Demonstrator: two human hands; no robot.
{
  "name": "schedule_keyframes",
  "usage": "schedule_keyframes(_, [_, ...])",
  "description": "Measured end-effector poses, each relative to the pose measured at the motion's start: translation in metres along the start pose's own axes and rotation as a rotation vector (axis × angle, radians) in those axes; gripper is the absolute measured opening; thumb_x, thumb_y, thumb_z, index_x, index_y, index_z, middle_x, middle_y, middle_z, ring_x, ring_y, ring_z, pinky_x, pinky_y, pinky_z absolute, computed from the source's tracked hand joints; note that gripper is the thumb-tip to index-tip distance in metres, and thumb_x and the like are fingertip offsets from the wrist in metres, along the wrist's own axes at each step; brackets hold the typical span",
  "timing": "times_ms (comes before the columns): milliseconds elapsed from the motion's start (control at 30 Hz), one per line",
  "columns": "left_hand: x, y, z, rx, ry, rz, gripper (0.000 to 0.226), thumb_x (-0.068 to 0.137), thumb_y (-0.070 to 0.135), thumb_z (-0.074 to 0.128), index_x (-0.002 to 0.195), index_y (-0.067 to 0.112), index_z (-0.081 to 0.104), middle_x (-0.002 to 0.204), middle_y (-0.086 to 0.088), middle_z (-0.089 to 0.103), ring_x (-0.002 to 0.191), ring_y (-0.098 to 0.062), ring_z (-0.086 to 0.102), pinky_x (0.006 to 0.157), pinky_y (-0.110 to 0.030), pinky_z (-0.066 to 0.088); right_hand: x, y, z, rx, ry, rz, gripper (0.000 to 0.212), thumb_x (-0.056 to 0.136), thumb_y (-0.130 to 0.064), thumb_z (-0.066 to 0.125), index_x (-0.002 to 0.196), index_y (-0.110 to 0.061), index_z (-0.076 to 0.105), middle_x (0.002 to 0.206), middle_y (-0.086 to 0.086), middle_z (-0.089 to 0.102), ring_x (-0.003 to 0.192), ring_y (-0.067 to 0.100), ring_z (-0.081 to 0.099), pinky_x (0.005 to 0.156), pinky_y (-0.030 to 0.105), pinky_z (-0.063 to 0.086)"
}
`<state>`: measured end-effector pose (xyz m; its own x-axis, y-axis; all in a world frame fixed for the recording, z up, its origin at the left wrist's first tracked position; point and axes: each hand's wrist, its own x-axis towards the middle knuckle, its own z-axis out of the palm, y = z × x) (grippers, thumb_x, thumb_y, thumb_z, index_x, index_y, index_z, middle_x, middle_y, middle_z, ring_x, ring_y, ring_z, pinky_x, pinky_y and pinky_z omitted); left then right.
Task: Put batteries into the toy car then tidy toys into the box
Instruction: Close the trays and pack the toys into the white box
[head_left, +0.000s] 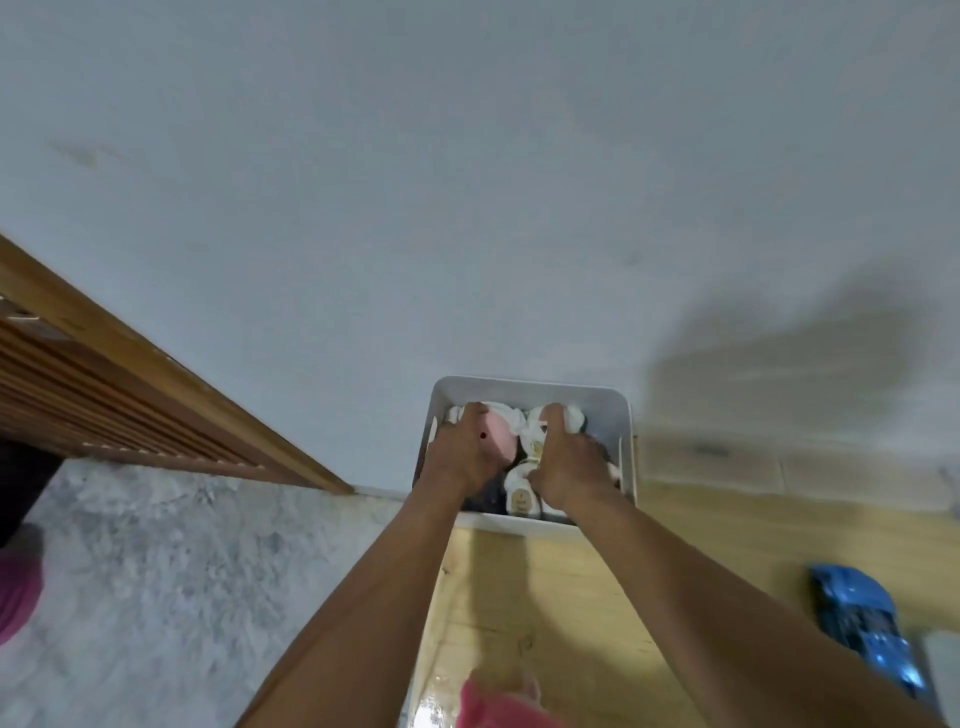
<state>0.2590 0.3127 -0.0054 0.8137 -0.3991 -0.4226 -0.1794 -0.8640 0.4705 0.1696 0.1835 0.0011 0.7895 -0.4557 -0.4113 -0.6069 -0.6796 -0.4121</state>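
Presently, tidying: left hand (462, 452) grips a pink plush toy (500, 436), right hand (563, 462) a white plush toy (574, 415), both inside the white box (530, 387). Blue toy car (862, 623) lies apart on floor (545, 597), likely next.

No legible text, tan tags (520, 501) on toys (515, 475) blurred

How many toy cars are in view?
1: a blue toy car on the wooden floor, right of the white box; more may be hidden inside the box.
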Motion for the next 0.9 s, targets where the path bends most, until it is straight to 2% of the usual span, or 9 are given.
schedule_keyframes(133, [0.007, -0.005, 0.004, 0.038, -0.081, -0.011, 0.072, 0.090, 0.031, 0.071, 0.152, 0.026, 0.035, 0.140, -0.026, 0.052, 0.123, -0.044, 0.057, 0.096, -0.042, 0.050, 0.005, 0.004, 0.010, -0.025, -0.123, 0.077, 0.057, 0.094, -0.025, 0.059, 0.140, -0.031, 0.027, 0.145, 0.019, 0.042, 0.134, 0.040, 0.044, 0.106, 0.052, 0.042])
schedule_keyframes(233, [0.006, -0.006, 0.001, 0.066, -0.086, 0.000, 0.069, 0.091, 0.028, 0.067, 0.152, 0.026, 0.035, 0.144, -0.024, 0.049, 0.128, -0.044, 0.054, 0.100, -0.044, 0.049, 0.007, 0.007, 0.007, -0.044, -0.147, 0.078, 0.059, 0.093, -0.026, 0.061, 0.142, -0.033, 0.029, 0.148, 0.017, 0.041, 0.137, 0.039, 0.040, 0.107, 0.050, 0.042])
schedule_keyframes(333, [0.002, -0.002, -0.005, 0.074, -0.079, 0.015, 0.067, 0.093, 0.030, 0.065, 0.153, 0.024, 0.035, 0.138, -0.023, 0.057, 0.124, -0.042, 0.058, 0.100, -0.043, 0.050, 0.007, 0.004, -0.004, -0.082, -0.140, 0.067, 0.055, 0.094, -0.026, 0.059, 0.143, -0.025, 0.035, 0.150, 0.017, 0.042, 0.140, 0.038, 0.038, 0.109, 0.044, 0.041])
schedule_keyframes(467, [-0.013, 0.011, -0.020, 0.080, -0.015, 0.072, 0.062, 0.098, 0.028, 0.062, 0.154, 0.024, 0.036, 0.140, -0.019, 0.058, 0.125, -0.036, 0.059, 0.101, -0.039, 0.050, -0.005, -0.007, -0.032, -0.112, 0.031, -0.050, 0.038, 0.093, -0.031, 0.057, 0.127, -0.015, 0.056, 0.124, 0.014, 0.067, 0.116, 0.035, 0.062, 0.099, 0.042, 0.051])
schedule_keyframes(600, [-0.037, 0.033, -0.041, 0.079, 0.096, 0.218, 0.056, 0.095, 0.025, 0.063, 0.148, 0.016, 0.046, 0.136, -0.017, 0.062, 0.123, -0.032, 0.061, 0.104, -0.037, 0.048, -0.034, -0.001, -0.062, 0.033, 0.247, -0.129, 0.024, 0.093, -0.031, 0.056, 0.114, -0.021, 0.066, 0.103, 0.007, 0.074, 0.107, 0.028, 0.066, 0.091, 0.034, 0.052])
schedule_keyframes(667, [-0.053, 0.046, -0.046, 0.070, 0.152, 0.292, 0.051, 0.095, 0.027, 0.066, 0.143, 0.016, 0.052, 0.134, -0.014, 0.063, 0.123, -0.029, 0.060, 0.103, -0.034, 0.047, -0.053, 0.009, -0.074, 0.068, 0.340, -0.138, 0.018, 0.093, -0.031, 0.056, 0.107, -0.026, 0.066, 0.100, 0.003, 0.073, 0.101, 0.027, 0.066, 0.083, 0.034, 0.051])
schedule_keyframes(733, [-0.073, 0.057, -0.045, 0.038, 0.181, 0.354, 0.044, 0.095, 0.029, 0.067, 0.136, 0.018, 0.058, 0.132, -0.010, 0.063, 0.121, -0.027, 0.059, 0.100, -0.037, 0.049, -0.076, 0.025, -0.079, 0.105, 0.443, -0.140, 0.017, 0.093, -0.029, 0.056, 0.106, -0.025, 0.066, 0.099, 0.001, 0.071, 0.098, 0.026, 0.066, 0.080, 0.034, 0.052])
schedule_keyframes(833, [-0.103, 0.069, -0.032, 0.012, 0.179, 0.442, 0.031, 0.093, 0.030, 0.068, 0.123, 0.022, 0.065, 0.121, -0.005, 0.065, 0.107, -0.023, 0.063, 0.094, -0.039, 0.051, -0.115, 0.060, -0.070, 0.091, 0.584, -0.142, 0.023, 0.092, -0.021, 0.057, 0.113, -0.019, 0.065, 0.100, 0.006, 0.067, 0.099, 0.029, 0.062, 0.079, 0.040, 0.054])
schedule_keyframes(900, [-0.124, 0.071, -0.017, 0.002, 0.147, 0.512, 0.022, 0.092, 0.030, 0.069, 0.113, 0.022, 0.069, 0.109, 0.000, 0.070, 0.092, -0.018, 0.065, 0.087, -0.036, 0.053, -0.137, 0.091, -0.056, 0.058, 0.606, -0.114, 0.028, 0.092, -0.018, 0.058, 0.119, -0.015, 0.064, 0.102, 0.009, 0.065, 0.099, 0.032, 0.060, 0.076, 0.043, 0.054])
